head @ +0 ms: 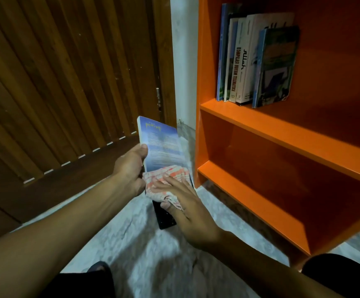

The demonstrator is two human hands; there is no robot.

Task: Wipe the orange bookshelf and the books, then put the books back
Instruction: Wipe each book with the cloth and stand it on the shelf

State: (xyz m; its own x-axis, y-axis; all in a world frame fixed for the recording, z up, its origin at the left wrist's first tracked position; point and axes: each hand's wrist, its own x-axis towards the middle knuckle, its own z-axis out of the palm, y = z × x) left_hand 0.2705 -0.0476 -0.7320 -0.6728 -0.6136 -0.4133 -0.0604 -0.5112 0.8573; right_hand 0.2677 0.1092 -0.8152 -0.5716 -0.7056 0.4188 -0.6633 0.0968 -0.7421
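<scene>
Checked orange-white cloth [166,181] under flat fingers of right hand [187,203], pressed on blue paperback book [161,147]. Left hand [129,168] grips book's edge, thumb on cover. Dark object below, possibly second book. Orange bookshelf [282,134] beside: five books [254,61] upright on upper shelf. Task midway, likely.

Blue book [161,145]: lower part is covered by the checked cloth [165,179]; the cover text is too blurred to read.
Right hand [183,203]: its fingertips are hidden under the cloth.
Orange bookshelf [282,134]: cut off by the top and right edges.
</scene>
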